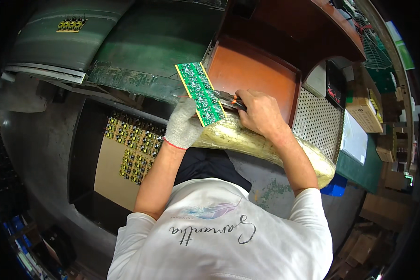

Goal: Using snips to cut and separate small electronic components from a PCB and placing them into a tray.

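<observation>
A long green circuit board panel (201, 94) with yellowish edges is tilted in front of me, its soldered side facing up. My left hand (182, 124), in a grey knit glove with a red cuff edge, is closed on the panel's lower left edge. My right hand (260, 111) is bare and grips a pair of cutting pliers (236, 101) with black and orange handles. The pliers' jaws point left and reach the panel's right edge; whether they touch a component lead I cannot tell.
Below left, a dark bin (86, 154) holds several board panels (137, 144) on cardboard. A green conveyor belt (144, 42) carries another panel (71, 24) farther left. Ahead lies an orange-brown tray (252, 65); a plastic-wrapped padded roll (284, 156) edges the bench beside a perforated metal plate (319, 121).
</observation>
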The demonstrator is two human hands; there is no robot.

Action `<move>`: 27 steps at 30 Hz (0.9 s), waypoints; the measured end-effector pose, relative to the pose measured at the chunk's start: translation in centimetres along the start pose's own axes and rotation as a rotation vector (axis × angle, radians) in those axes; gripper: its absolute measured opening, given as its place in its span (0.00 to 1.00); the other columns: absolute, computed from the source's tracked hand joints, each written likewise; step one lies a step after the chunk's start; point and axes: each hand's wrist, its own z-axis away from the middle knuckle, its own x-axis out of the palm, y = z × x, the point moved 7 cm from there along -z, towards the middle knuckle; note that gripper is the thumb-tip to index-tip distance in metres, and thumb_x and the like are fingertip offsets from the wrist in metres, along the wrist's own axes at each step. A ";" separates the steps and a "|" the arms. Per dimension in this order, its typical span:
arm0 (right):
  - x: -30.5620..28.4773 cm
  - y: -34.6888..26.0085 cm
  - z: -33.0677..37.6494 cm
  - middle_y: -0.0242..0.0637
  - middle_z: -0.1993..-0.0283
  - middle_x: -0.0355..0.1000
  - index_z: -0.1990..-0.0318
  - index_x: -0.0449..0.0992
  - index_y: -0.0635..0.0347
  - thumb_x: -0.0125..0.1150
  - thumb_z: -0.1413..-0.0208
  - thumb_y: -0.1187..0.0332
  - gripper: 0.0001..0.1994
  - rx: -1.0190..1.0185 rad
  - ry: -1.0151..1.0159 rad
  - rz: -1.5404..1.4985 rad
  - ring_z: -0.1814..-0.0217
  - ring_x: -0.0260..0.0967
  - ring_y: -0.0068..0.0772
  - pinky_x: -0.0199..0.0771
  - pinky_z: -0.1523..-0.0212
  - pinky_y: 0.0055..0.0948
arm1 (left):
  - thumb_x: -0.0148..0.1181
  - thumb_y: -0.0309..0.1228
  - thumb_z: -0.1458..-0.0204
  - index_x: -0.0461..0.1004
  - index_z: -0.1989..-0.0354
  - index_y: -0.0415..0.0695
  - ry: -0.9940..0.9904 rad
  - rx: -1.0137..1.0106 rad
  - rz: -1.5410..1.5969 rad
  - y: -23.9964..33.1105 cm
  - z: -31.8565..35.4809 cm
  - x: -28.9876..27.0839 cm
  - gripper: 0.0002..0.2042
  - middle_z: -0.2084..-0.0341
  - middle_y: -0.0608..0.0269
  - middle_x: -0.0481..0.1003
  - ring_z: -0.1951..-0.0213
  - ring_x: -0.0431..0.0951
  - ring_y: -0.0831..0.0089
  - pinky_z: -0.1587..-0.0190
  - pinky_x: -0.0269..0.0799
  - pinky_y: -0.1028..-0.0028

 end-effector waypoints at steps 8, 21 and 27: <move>0.0 0.9 -1.2 0.49 0.55 0.82 0.45 0.82 0.62 0.70 0.47 0.72 0.19 0.090 0.023 0.000 0.50 0.81 0.56 0.83 0.48 0.52 | 0.69 0.32 0.36 0.70 0.29 0.43 -0.021 -0.014 -0.024 0.5 0.3 2.2 0.27 0.44 0.60 0.80 0.44 0.84 0.67 0.38 0.82 0.62; 0.0 -0.3 -1.7 0.50 0.56 0.82 0.46 0.82 0.63 0.70 0.49 0.72 0.20 0.070 0.014 0.071 0.50 0.82 0.56 0.84 0.48 0.51 | 0.67 0.42 0.34 0.69 0.27 0.37 -0.049 -0.020 -0.179 0.1 0.1 0.5 0.32 0.36 0.52 0.79 0.38 0.82 0.61 0.31 0.77 0.57; 0.2 0.0 -1.9 0.51 0.64 0.81 0.58 0.80 0.64 0.69 0.49 0.71 0.11 0.029 0.030 0.039 0.58 0.82 0.58 0.84 0.55 0.52 | 0.68 0.39 0.35 0.70 0.28 0.38 -0.084 -0.035 -0.177 0.1 0.0 1.3 0.31 0.39 0.53 0.80 0.39 0.83 0.62 0.33 0.79 0.59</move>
